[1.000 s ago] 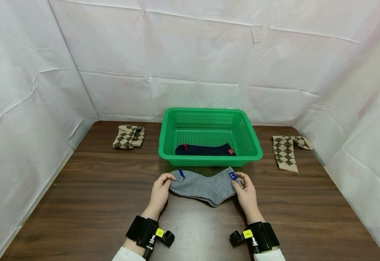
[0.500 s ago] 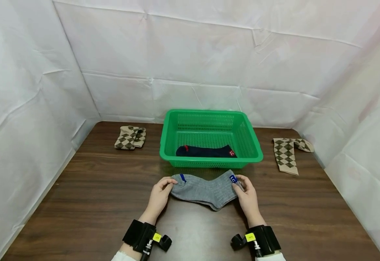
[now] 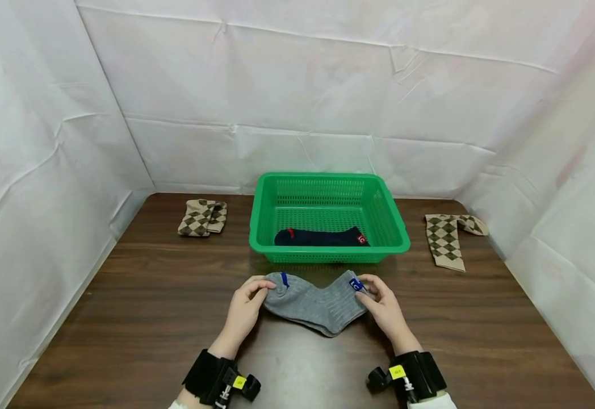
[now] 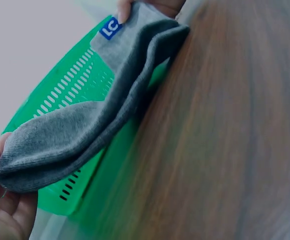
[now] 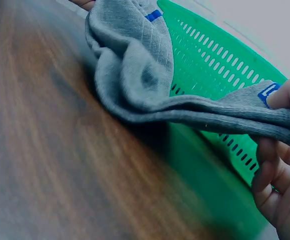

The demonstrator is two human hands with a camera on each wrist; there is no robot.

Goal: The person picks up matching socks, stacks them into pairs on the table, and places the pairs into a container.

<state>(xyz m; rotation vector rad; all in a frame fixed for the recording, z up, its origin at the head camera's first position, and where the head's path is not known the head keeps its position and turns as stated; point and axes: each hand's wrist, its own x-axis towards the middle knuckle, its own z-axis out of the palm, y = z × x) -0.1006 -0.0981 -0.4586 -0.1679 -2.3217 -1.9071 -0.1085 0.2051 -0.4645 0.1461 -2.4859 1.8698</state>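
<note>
A pair of grey socks (image 3: 313, 304), laid one on the other, stretches between both hands in front of the basket. My left hand (image 3: 245, 304) pinches the toe end, near a blue stripe. At the cuff end, beside a blue "LC" label, my right hand (image 3: 383, 307) grips the socks between thumb and fingers. The left wrist view shows the two layers of the grey socks (image 4: 85, 130) held close over the table. In the right wrist view the thumb presses on the cuff of the socks (image 5: 204, 117) with fingers beneath.
A green plastic basket (image 3: 328, 250) stands behind the socks, with dark navy socks (image 3: 323, 237) lying inside. Checkered socks lie at both sides: a folded one (image 3: 202, 217) at left, a bent one (image 3: 445, 241) at right. White sheeting (image 3: 297, 85) surrounds the brown table (image 3: 149, 318).
The hands have drawn the grey socks slightly toward the person, and the cuff end has shifted a little left. Both hands keep their hold.
</note>
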